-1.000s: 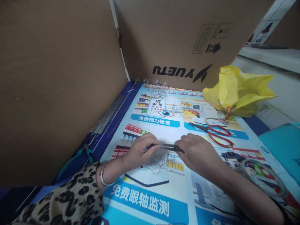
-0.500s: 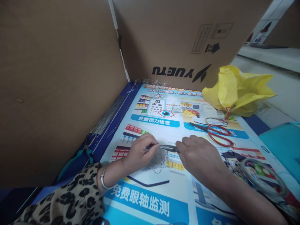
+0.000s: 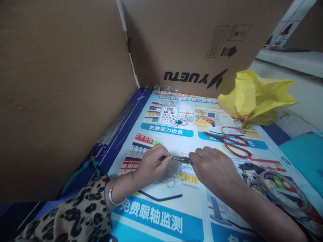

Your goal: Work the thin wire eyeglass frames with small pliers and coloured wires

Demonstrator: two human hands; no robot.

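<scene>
My right hand (image 3: pixel 214 168) is closed around a pair of pliers (image 3: pixel 181 159), whose narrow metal jaws point left. Thumb and fingers of my left hand (image 3: pixel 153 163) pinch together right at the plier tips, on thin wire that is mostly hidden by the fingers. Below the pliers, a loose tangle of fine wire (image 3: pixel 173 176) hangs over or rests on the printed sheet (image 3: pixel 176 146); which of these I cannot tell. The plier handles are covered by my right hand.
Red-handled scissors (image 3: pixel 236 143) lie beyond my right hand, near a yellow bag (image 3: pixel 252 97) with coloured cords. Further wire tangles (image 3: pixel 190 116) lie toward the back. Cardboard panels (image 3: pixel 63 84) stand left and behind. Teal-handled pliers (image 3: pixel 83 171) are at left, a clear round container (image 3: pixel 284 190) at right.
Both hands stay in nearly the same place. The pliers and the pinching left fingers have shifted only very slightly.
</scene>
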